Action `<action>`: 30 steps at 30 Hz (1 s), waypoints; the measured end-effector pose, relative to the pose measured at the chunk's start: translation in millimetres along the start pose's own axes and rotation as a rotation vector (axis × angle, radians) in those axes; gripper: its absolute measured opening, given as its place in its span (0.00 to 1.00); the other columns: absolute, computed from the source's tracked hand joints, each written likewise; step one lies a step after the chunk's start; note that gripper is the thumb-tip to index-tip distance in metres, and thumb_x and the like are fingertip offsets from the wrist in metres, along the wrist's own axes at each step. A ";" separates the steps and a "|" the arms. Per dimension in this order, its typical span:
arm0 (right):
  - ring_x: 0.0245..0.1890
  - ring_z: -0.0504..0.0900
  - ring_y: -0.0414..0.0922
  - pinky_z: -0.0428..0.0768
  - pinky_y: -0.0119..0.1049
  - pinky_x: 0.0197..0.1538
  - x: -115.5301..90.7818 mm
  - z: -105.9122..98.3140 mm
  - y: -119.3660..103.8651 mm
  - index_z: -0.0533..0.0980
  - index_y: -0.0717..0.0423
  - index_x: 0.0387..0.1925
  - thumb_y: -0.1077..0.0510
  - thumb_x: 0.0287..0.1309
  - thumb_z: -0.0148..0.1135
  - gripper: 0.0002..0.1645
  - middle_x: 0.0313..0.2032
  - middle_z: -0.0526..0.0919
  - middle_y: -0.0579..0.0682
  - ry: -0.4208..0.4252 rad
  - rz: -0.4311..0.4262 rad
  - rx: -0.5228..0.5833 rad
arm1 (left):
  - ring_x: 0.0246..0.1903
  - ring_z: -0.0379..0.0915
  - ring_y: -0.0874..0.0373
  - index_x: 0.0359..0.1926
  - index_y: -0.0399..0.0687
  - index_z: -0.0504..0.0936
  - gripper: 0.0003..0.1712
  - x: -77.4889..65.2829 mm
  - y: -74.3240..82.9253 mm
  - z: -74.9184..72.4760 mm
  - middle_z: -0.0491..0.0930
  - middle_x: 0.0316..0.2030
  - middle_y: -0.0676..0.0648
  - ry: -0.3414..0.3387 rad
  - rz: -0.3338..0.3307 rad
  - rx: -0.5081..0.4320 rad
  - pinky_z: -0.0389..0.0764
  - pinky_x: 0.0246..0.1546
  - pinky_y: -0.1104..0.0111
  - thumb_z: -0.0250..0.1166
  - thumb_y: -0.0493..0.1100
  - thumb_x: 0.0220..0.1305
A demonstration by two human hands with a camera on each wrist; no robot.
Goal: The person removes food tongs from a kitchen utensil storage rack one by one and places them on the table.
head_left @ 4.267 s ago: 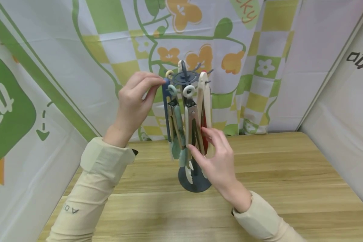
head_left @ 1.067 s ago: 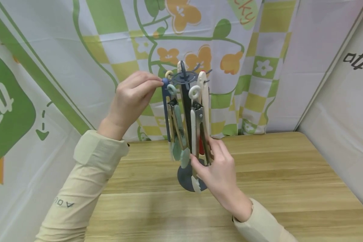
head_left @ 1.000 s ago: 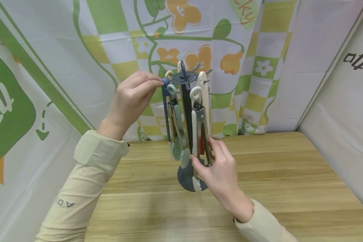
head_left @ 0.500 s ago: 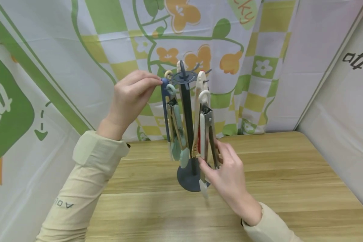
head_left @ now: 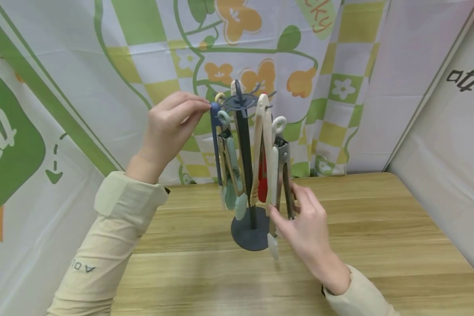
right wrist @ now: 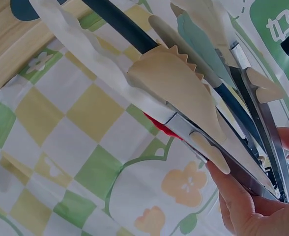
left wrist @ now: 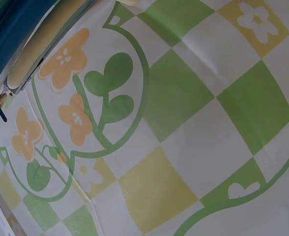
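My right hand (head_left: 306,224) grips a pair of steel tongs with white pads (head_left: 281,166), thumb and fingers on either side of its arms. The tongs hang upright at the right of a dark utensil stand (head_left: 250,232), their white ring (head_left: 279,124) clear of the hooks in the head view. In the right wrist view, my fingers (right wrist: 228,189) press along a steel arm. At the left of the stand, my left hand (head_left: 175,120) pinches the top of a blue-handled utensil (head_left: 216,145); its lower end is partly hidden. The left wrist view shows a blue handle (left wrist: 9,34) at the upper left.
Mint tongs (head_left: 231,166), beige tongs (head_left: 258,145) and a red-tipped utensil (head_left: 263,177) hang from the stand. A yellow ring (head_left: 220,97) shows behind the blue utensil. Wooden tabletop (head_left: 379,228) surrounds the base; a printed curtain (head_left: 296,26) hangs behind.
My right hand has moved the white-padded tongs off the front of the stand and rightward, uncovering the pole, beige tongs and red tip. The left hand stays nearly still at the blue utensil.
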State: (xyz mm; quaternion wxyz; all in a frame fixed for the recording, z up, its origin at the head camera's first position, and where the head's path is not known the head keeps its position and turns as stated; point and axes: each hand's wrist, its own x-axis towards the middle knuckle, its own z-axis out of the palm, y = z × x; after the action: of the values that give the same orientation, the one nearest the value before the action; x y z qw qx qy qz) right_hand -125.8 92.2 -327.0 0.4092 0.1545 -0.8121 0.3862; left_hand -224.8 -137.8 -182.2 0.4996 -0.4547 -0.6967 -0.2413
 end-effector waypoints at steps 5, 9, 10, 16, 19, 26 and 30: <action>0.31 0.79 0.48 0.82 0.33 0.25 0.4 -2.7 2.4 0.76 0.70 0.43 0.63 0.34 0.73 0.29 0.34 0.79 0.57 -0.011 0.011 0.006 | 0.32 0.77 0.49 0.28 0.33 0.83 0.04 -0.8 -0.1 -0.2 0.82 0.30 0.40 -0.012 -0.028 0.001 0.78 0.39 0.69 0.61 0.29 0.56; 0.31 0.80 0.48 0.82 0.32 0.26 0.3 -5.4 5.2 0.76 0.70 0.43 0.64 0.33 0.74 0.29 0.34 0.79 0.57 -0.028 0.039 -0.006 | 0.32 0.77 0.50 0.28 0.34 0.83 0.04 -1.0 -0.6 -0.4 0.82 0.29 0.41 -0.016 -0.034 0.005 0.78 0.38 0.68 0.62 0.29 0.56; 0.31 0.80 0.48 0.82 0.32 0.26 0.3 -6.0 6.0 0.76 0.70 0.43 0.64 0.33 0.74 0.29 0.34 0.79 0.57 -0.032 0.045 -0.013 | 0.32 0.77 0.50 0.28 0.34 0.83 0.04 -1.0 -0.8 -0.5 0.82 0.29 0.41 -0.016 -0.034 0.006 0.78 0.38 0.68 0.62 0.29 0.55; 0.29 0.79 0.49 0.82 0.32 0.25 1.2 -10.4 12.7 0.76 0.71 0.43 0.63 0.33 0.74 0.30 0.33 0.79 0.58 -0.040 0.067 -0.061 | 0.31 0.77 0.50 0.28 0.34 0.83 0.03 -0.8 -1.6 -1.3 0.82 0.29 0.41 -0.018 -0.038 0.013 0.79 0.37 0.67 0.63 0.28 0.54; 0.29 0.79 0.49 0.82 0.34 0.24 1.8 -13.0 16.1 0.76 0.70 0.43 0.63 0.34 0.74 0.30 0.33 0.80 0.57 -0.045 0.087 -0.074 | 0.31 0.77 0.50 0.28 0.34 0.83 0.03 -0.9 -1.3 -1.3 0.82 0.30 0.41 -0.024 -0.042 0.015 0.79 0.37 0.67 0.62 0.29 0.55; 0.27 0.78 0.48 0.78 0.37 0.22 3.6 -19.2 24.6 0.77 0.68 0.44 0.60 0.35 0.73 0.29 0.33 0.80 0.57 -0.070 0.139 -0.120 | 0.31 0.78 0.50 0.28 0.34 0.83 0.04 -0.4 -0.7 -0.8 0.82 0.29 0.41 -0.023 -0.046 0.009 0.79 0.37 0.68 0.62 0.29 0.56; 0.28 0.78 0.50 0.79 0.40 0.25 4.5 -23.7 29.2 0.76 0.69 0.44 0.59 0.37 0.73 0.29 0.33 0.80 0.57 -0.103 0.185 -0.129 | 0.31 0.78 0.50 0.27 0.34 0.83 0.04 0.2 -0.9 -0.7 0.82 0.29 0.41 -0.019 -0.044 0.003 0.79 0.37 0.67 0.62 0.29 0.56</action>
State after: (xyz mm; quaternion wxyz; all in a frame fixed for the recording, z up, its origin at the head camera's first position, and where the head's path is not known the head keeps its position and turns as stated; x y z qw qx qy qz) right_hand -132.3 129.5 -329.4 0.3388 0.0718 -0.8658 0.3611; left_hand -225.2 -138.7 -181.7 0.4881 -0.4409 -0.7116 -0.2470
